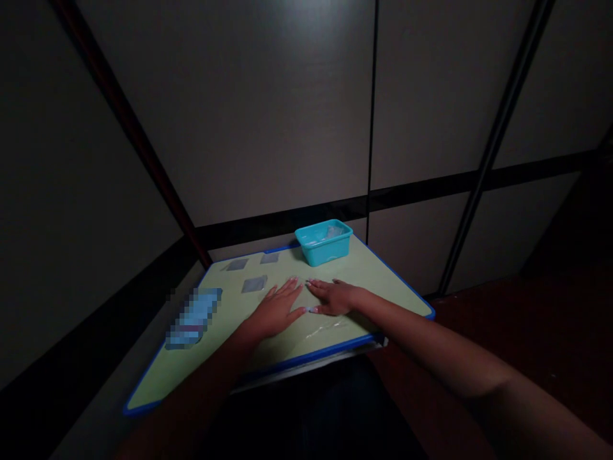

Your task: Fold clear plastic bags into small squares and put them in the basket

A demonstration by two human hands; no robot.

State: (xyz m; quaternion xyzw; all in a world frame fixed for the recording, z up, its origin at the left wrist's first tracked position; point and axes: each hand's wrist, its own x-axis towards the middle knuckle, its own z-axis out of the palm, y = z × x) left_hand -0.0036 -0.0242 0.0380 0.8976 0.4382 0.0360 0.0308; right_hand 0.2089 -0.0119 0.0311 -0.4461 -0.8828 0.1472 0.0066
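Although the light was dim, a tall panelled wall with dark strips could be made out behind everything, and a dark red floor lay off to the right. Against the wall stood a pale yellow-green desk with a blue edge. Near its far edge sat a turquoise tub, upright and open at the top; crumpled clear plastic lay inside it, showing most plainly toward the right, though how deep it went could not be told. The left hand and right hand were laid palm down on the desk in front of the tub, fingers spread, thumb tips close together; whether anything lay beneath them could not be told. Near the left edge was a flat blue thing, too blurred to name. Three grey squares lay flat beyond the left hand, apart from one another, two toward the far edge and one closer. A thin piece of clear film, shiny and creased, lay on the desk just on the near side of the right hand.
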